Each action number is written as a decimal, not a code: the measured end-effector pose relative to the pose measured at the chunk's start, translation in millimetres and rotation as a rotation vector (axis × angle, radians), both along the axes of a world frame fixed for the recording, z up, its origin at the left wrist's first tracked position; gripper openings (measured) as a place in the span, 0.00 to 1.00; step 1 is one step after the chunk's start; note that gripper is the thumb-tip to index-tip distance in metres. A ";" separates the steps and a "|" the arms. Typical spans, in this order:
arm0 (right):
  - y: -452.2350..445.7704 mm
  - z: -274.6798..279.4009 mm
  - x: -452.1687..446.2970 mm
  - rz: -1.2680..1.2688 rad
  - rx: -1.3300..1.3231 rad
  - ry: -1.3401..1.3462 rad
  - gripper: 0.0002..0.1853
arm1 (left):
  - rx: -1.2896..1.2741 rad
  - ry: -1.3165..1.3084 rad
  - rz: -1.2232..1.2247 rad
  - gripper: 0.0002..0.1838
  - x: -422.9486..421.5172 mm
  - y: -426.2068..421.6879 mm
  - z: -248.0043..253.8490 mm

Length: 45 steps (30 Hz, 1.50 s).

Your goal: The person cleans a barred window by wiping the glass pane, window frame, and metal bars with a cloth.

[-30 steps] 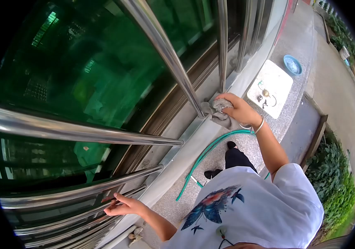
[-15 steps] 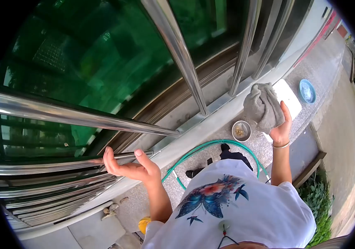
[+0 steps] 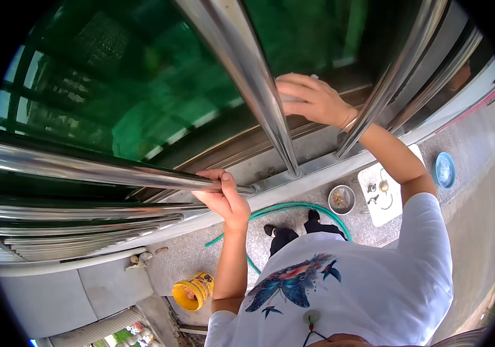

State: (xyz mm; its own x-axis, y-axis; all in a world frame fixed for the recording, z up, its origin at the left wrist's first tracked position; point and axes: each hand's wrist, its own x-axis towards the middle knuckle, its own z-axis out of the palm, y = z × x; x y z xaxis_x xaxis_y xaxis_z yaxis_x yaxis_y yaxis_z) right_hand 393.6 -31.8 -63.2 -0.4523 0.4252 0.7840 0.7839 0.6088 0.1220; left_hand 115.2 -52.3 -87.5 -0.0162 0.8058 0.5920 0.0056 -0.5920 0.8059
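Note:
My left hand (image 3: pixel 224 199) is wrapped round a shiny steel window bar (image 3: pixel 103 169). Between two other bars, my right hand (image 3: pixel 315 103) reaches through to the green-tinted window glass (image 3: pixel 184 81). A grey cloth (image 3: pixel 289 98) shows in part beneath its fingers, pressed at the glass; most of it is hidden by the hand and the upright bar (image 3: pixel 253 81). The dark window frame (image 3: pixel 236 136) runs just below that hand.
On the paved ground below stand a metal bowl (image 3: pixel 341 200), a white stool (image 3: pixel 383 211) with small items on it, a blue basin (image 3: pixel 444 170) and a yellow bucket (image 3: pixel 193 291). A green hose (image 3: pixel 293 205) curves around my feet.
My right hand has brought the grey cloth from beside the bars through the gap to the glass. My left hand has moved right and closed round a bar.

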 end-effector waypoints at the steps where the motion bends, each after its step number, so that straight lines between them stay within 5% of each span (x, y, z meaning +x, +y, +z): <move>1: 16.9 1.1 -8.5 0.038 0.121 -0.164 0.18 | -0.066 -0.015 0.017 0.09 0.7 -1.6 1.0; 3: 52.0 -29.2 -38.1 0.079 -0.037 -0.198 0.14 | -0.056 0.014 0.072 0.09 0.3 -0.9 -1.4; 6: 76.2 -47.8 -60.3 0.100 0.208 -0.645 0.06 | -0.035 0.036 0.064 0.10 -1.0 1.4 -5.7; 13: 18.8 -47.4 -5.2 0.111 -0.005 -0.432 0.06 | -0.108 -0.144 0.020 0.28 8.5 -4.9 3.0; 15: -8.4 -65.6 33.1 -0.134 0.017 -0.232 0.13 | -0.103 -0.142 0.020 0.28 5.8 -2.2 -1.1; 19: -36.6 -106.8 62.3 -0.915 0.130 0.816 0.20 | -0.061 -0.165 -0.009 0.23 14.7 -5.5 4.9; 22: -34.3 -99.7 81.0 -0.926 0.157 1.081 0.22 | -0.061 -0.181 0.000 0.20 14.2 -4.7 5.3; 27: -35.7 2.2 78.1 -0.720 0.505 0.911 0.24 | -0.007 -0.121 -0.018 0.19 10.6 -3.2 1.7; 31: -14.2 80.1 99.9 -0.829 0.765 0.618 0.25 | -0.021 -0.111 0.005 0.25 7.1 0.5 -2.3; 34: 19.0 103.0 91.2 -0.504 1.093 1.149 0.15 | -0.014 -0.109 0.021 0.33 9.3 -0.2 -5.1; 36: 13.1 59.1 109.8 -0.900 0.713 0.579 0.27 | -0.015 -0.160 0.025 0.36 10.6 0.7 -6.0; 37: 7.0 56.3 85.1 -0.668 0.703 0.714 0.29 | -0.008 -0.172 0.025 0.36 11.7 3.8 -9.2; 40: -2.5 -26.3 58.4 -0.509 0.271 0.318 0.22 | 0.020 -0.161 0.028 0.35 8.1 6.4 -13.7; 42: -14.1 -78.9 32.2 -0.340 0.030 0.355 0.23 | -0.005 -0.155 0.030 0.34 6.9 7.1 -12.8; 43: -28.7 -83.4 30.9 -0.297 -0.101 0.197 0.23 | -0.046 -0.144 0.044 0.34 6.7 6.3 -11.5; 45: -35.8 -113.0 36.9 -0.422 -0.201 0.390 0.18 | -0.019 -0.198 0.069 0.27 13.8 1.6 -3.5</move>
State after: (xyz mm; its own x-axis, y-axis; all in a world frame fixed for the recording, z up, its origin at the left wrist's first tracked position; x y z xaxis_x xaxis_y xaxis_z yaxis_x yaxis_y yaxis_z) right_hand 430.5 -67.6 -176.2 0.0914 0.6622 0.7438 0.9264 0.2175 -0.3075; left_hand 128.9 -50.7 -91.0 -0.1864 0.8099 0.5562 -0.1142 -0.5801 0.8065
